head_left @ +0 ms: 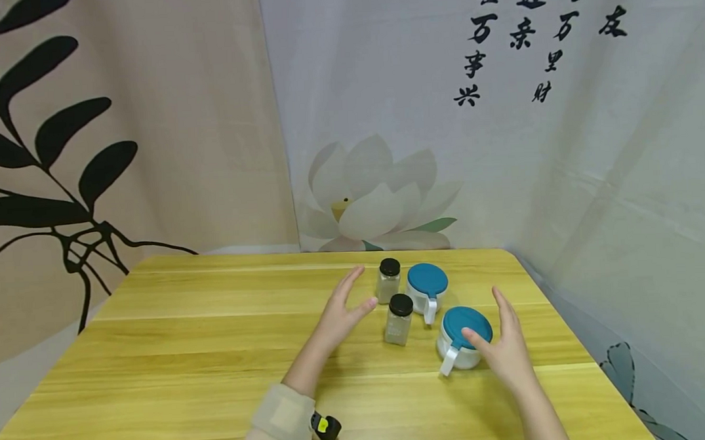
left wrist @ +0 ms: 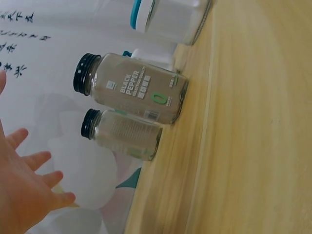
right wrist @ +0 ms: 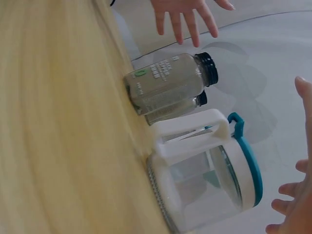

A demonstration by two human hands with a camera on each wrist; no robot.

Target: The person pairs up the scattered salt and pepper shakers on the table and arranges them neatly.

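My left hand [head_left: 346, 313] is spread in the air just left of two glass pepper jars with black screw lids. The nearer jar [head_left: 398, 328] reads "BLACK PEPPER" in the left wrist view; the farther jar [head_left: 387, 286] stands behind it. To their right are two clear jars with blue lids and white handles: the near handled jar [head_left: 460, 353] and the far handled jar [head_left: 425, 300]. Beside the near one hovers my right hand [head_left: 504, 348], fingers spread, its thumb overlapping the blue lid in the head view. Neither hand holds anything.
All of the jars stand close together on the right half of a yellow wooden table [head_left: 175, 359]. A pale curtain [head_left: 621, 156] with a lotus print and dark characters hangs behind it. Black leaf shapes [head_left: 41, 135] decorate the left backdrop. A dark band is on my left wrist.
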